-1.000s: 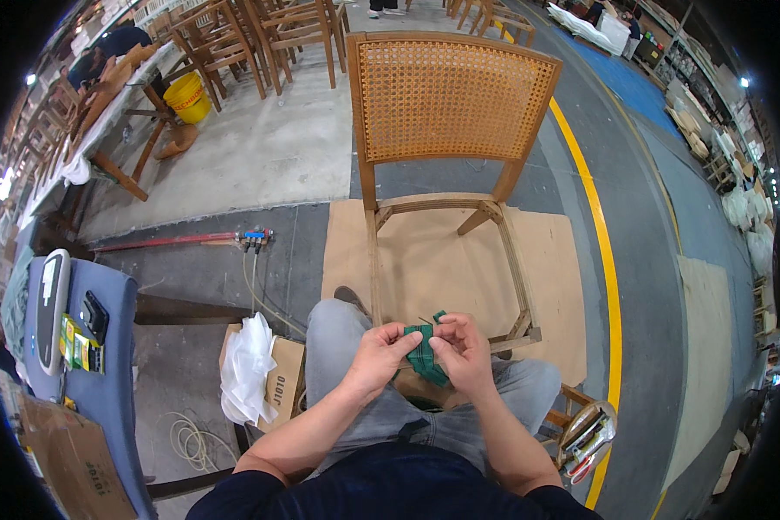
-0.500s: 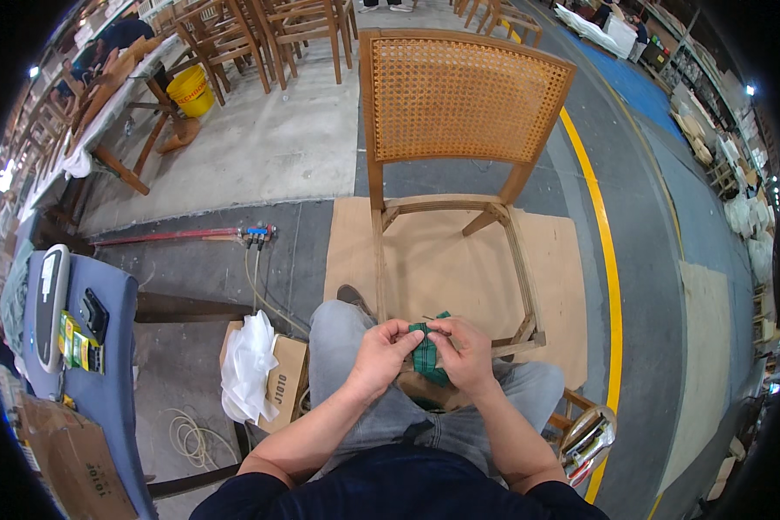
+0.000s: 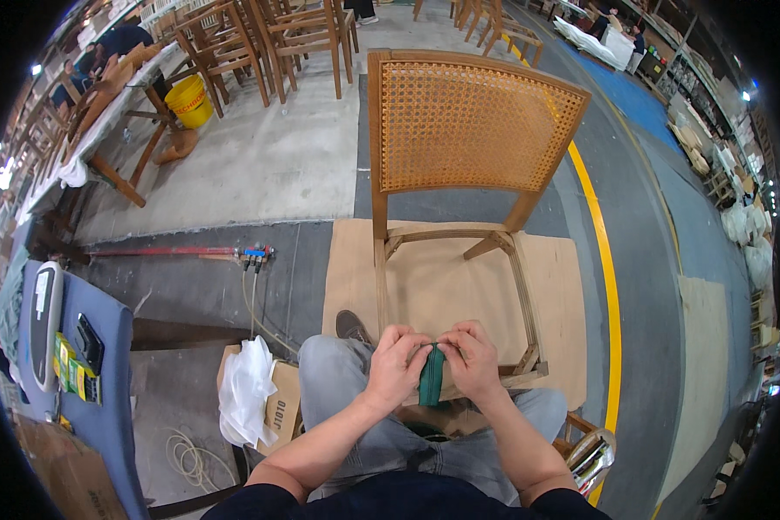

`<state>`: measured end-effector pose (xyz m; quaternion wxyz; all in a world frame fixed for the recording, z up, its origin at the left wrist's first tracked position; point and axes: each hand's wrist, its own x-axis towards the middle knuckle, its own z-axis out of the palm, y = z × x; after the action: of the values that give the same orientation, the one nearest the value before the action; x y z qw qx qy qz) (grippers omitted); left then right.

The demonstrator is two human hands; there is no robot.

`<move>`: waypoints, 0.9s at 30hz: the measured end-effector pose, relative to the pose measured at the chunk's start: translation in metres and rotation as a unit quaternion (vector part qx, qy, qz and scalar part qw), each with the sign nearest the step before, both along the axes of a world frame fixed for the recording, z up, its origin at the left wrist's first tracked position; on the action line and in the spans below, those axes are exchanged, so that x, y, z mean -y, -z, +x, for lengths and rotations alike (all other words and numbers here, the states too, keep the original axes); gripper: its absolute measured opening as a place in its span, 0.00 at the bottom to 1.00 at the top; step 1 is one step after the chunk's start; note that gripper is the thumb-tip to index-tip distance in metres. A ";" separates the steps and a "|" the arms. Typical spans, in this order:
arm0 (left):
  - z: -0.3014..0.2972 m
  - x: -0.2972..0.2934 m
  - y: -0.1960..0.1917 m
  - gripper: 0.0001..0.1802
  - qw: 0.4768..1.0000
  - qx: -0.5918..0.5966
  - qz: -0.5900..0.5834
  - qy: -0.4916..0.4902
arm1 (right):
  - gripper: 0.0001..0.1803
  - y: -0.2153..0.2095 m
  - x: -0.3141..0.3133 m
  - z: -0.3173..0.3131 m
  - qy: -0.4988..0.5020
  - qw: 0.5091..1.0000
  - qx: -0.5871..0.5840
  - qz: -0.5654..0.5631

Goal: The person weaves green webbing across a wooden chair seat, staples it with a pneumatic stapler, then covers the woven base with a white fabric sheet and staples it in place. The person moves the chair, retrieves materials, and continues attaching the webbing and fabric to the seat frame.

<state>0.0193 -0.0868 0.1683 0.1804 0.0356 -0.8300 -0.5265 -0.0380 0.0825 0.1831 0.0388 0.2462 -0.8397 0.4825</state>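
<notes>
Above my lap, my left hand (image 3: 399,367) and my right hand (image 3: 470,359) pinch the upper end of a dark green strip (image 3: 432,381) between thumbs and fingertips. The strip looks folded and hangs down between the hands, with a dark line along it; its material I cannot make out. Just beyond stands a wooden chair frame (image 3: 380,208) with a woven cane back (image 3: 472,121) and an open seat frame. Its near rail lies close behind my hands, partly hidden by them.
The chair stands on a brown cardboard sheet (image 3: 568,303). To the left are a blue padded surface (image 3: 113,347) with a phone (image 3: 89,342), white plastic (image 3: 250,390) on a carton (image 3: 283,403), and an air hose (image 3: 273,316). A metal container (image 3: 591,452) sits at right.
The green strip, earlier spread wider with dark lines showing, is now narrower and hangs straight between my fingertips. My hands are slightly lower in view, and the chair back also appears lower.
</notes>
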 end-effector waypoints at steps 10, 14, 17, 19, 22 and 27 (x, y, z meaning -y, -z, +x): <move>-0.115 0.054 0.059 0.12 0.998 0.048 -0.007 -0.035 | 0.04 0.033 0.067 -0.130 -0.078 0.989 -0.008 0.128; -0.170 0.065 0.098 0.18 0.986 0.094 0.013 -0.141 | 0.05 0.094 0.097 -0.221 -0.053 0.983 0.048 0.170; -0.185 0.072 0.117 0.21 0.983 0.124 0.011 -0.138 | 0.07 0.120 0.122 -0.265 -0.025 0.974 0.081 0.211; -0.191 0.074 0.130 0.21 0.984 0.094 -0.061 -0.137 | 0.07 0.128 0.141 -0.281 -0.002 0.962 0.135 0.237; -0.205 0.067 0.135 0.26 0.982 0.153 -0.013 -0.107 | 0.07 0.146 0.143 -0.293 0.022 0.959 0.097 0.265; -0.213 0.067 0.143 0.28 0.972 0.200 -0.041 -0.116 | 0.07 0.148 0.152 -0.298 0.008 0.950 0.167 0.265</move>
<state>-0.1936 -0.1541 0.0256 0.0718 0.2284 -0.8603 -0.4501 -0.3365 -0.0694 0.0356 -0.1649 0.1565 -0.9338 0.2764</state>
